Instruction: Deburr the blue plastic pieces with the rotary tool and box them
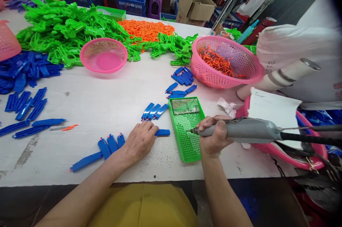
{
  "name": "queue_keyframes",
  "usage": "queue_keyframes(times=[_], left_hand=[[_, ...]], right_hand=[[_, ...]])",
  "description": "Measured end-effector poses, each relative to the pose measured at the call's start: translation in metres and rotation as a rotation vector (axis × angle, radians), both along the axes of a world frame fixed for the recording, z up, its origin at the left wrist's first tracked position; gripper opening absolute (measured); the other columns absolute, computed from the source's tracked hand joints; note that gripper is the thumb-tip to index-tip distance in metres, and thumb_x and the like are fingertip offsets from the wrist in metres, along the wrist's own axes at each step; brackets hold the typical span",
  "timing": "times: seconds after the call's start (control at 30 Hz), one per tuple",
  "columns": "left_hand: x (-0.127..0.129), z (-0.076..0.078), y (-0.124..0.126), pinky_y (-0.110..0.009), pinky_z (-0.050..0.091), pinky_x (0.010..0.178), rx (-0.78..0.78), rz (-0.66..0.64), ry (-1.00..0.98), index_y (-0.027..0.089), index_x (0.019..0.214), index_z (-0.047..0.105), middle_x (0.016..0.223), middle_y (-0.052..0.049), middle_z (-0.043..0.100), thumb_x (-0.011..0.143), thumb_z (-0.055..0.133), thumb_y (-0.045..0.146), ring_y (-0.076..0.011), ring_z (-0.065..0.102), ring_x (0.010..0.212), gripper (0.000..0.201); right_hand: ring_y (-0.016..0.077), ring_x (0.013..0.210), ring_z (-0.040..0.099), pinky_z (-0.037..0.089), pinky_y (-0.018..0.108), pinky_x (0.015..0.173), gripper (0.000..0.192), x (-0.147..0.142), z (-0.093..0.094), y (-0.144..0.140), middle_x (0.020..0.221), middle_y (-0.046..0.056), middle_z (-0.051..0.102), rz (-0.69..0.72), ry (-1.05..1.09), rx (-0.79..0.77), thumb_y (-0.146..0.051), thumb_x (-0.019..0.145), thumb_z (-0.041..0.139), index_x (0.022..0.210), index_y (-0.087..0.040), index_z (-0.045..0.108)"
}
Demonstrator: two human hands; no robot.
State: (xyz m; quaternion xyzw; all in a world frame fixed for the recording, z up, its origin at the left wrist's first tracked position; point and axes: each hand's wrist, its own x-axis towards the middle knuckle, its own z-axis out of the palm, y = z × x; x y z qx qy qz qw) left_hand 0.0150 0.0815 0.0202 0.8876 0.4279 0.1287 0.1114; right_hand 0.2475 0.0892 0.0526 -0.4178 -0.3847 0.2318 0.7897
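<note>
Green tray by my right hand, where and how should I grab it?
Probably the near short rim of the green tray, from your side: that raised edge faces you uncovered; blue pieces lie by the left rim and your right hand, holding the grey tool, covers part of the right.

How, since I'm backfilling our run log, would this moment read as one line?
left hand: at blue piece; right hand: gripping grey screwdriver, tip over green tray; nearby: pink basket, orange parts inside

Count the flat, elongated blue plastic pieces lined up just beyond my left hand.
3: the left blue piece, the middle piece and the right piece, nearest the green perforated plastic tray. The left hand may hide others.
</note>
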Motion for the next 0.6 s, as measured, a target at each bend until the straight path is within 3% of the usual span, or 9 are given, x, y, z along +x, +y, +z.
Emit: queue_keyframes(times=[0.23,0.4,0.6], left_hand=[[-0.014,-0.003,-0.016,-0.043,0.053,0.084,-0.058,0.058,-0.113,0.019,0.125,0.054,0.114,-0.01,0.065,0.099,0.053,0.018,-0.0268,0.061,0.104,0.026],[-0.018,-0.005,-0.018,-0.043,0.054,0.084,-0.097,0.084,-0.146,0.019,0.114,0.059,0.108,-0.008,0.066,0.1,0.053,0.021,-0.0259,0.063,0.101,0.015],[-0.019,-0.005,-0.018,-0.042,0.055,0.083,-0.079,0.085,-0.178,0.021,0.114,0.061,0.109,-0.008,0.067,0.099,0.053,0.019,-0.0255,0.064,0.101,0.017]], right_hand=[[0.01,0.043,0.05,0.045,0.026,0.044,0.016,-0.001,-0.001,-0.002,0.057,-0.009,0.05,0.001,-0.049,0.013,-0.035,0.086,0.062,0.082,-0.021,0.054],[0.0095,0.041,0.048,0.044,0.026,0.042,0.013,0.0,-0.002,-0.001,0.057,-0.009,0.05,-0.006,-0.062,0.048,-0.031,0.085,0.06,0.079,-0.021,0.055],[0.0101,0.04,0.049,0.044,0.027,0.041,0.011,-0.002,-0.002,-0.002,0.057,-0.009,0.051,-0.008,-0.086,0.079,-0.029,0.084,0.059,0.079,-0.021,0.055]])
